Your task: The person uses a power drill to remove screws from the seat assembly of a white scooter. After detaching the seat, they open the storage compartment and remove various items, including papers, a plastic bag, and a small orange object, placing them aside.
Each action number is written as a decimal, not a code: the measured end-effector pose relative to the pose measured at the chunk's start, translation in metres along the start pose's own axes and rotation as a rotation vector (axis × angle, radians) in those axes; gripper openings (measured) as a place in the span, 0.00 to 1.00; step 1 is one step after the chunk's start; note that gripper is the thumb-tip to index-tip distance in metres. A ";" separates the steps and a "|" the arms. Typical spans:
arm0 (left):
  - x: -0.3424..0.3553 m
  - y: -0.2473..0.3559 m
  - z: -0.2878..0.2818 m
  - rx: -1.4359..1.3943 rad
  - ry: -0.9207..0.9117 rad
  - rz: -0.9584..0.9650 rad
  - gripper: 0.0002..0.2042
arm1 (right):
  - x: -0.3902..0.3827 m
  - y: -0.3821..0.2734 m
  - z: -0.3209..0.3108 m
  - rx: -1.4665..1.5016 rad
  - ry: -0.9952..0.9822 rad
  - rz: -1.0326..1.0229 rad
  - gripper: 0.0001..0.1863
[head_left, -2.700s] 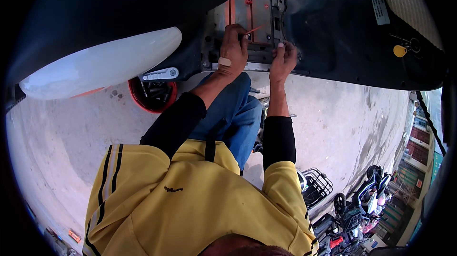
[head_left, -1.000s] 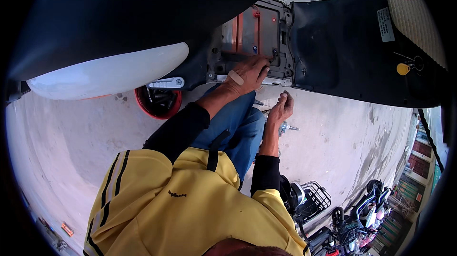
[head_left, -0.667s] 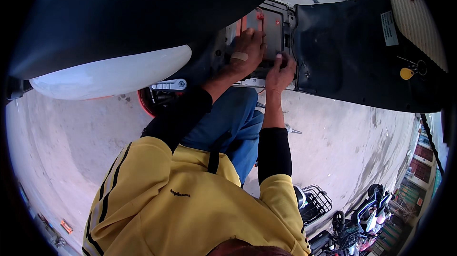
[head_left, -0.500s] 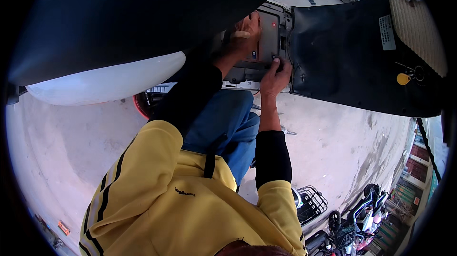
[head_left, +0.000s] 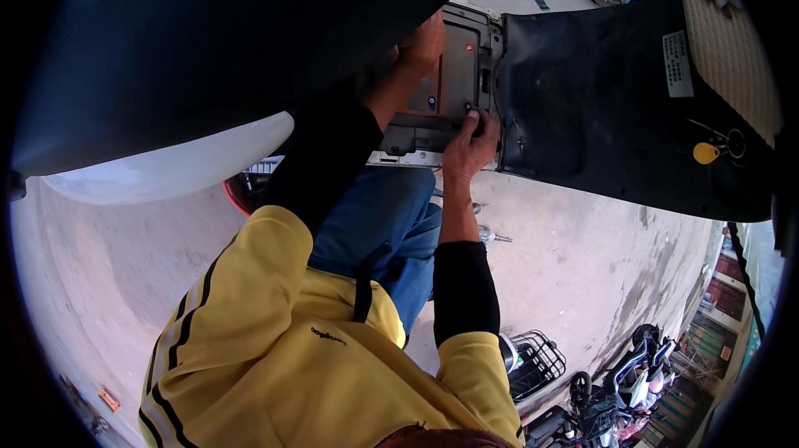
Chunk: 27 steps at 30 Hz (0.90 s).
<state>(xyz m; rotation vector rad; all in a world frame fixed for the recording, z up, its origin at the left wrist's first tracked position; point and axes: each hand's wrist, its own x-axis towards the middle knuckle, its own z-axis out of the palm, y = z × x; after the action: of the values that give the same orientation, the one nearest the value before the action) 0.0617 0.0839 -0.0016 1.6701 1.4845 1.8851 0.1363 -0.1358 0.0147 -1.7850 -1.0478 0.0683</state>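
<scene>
My left hand (head_left: pixel 424 40) reaches up into the grey recessed battery bay (head_left: pixel 458 73), partly behind the large black body panel (head_left: pixel 250 15) above it; its fingertips are hidden. My right hand (head_left: pixel 473 140) is at the bay's near right corner, thumb up beside a small bolt, fingers curled; what they hold, if anything, is too small to make out. A red fitting (head_left: pixel 468 47) and a blue one (head_left: pixel 432 102) show on the bay. A black mat-like panel (head_left: pixel 583 90) adjoins it on the right. A white curved panel (head_left: pixel 166 165) lies under the black one at left.
Keys with a yellow tag (head_left: pixel 706 153) hang at the right panel. A red bowl (head_left: pixel 235 193) is partly hidden behind my left arm. A tool (head_left: pixel 487 233) lies on the concrete floor (head_left: pixel 583 265). Parked scooters (head_left: pixel 632 373) stand at lower right.
My left hand has moved up and deeper behind the black panel, covering its fingers. My right hand has risen from below the bay's edge to its near right corner. The view has shifted slightly.
</scene>
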 end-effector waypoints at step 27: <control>-0.103 0.088 -0.241 0.394 -0.817 0.396 0.19 | -0.004 0.019 -0.001 -0.008 0.041 0.010 0.14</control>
<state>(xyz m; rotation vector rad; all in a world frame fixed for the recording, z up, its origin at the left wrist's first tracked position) -0.0682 -0.1570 0.0399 2.6193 1.2526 0.8055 0.1458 -0.1407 -0.0012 -1.7917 -1.0111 0.0340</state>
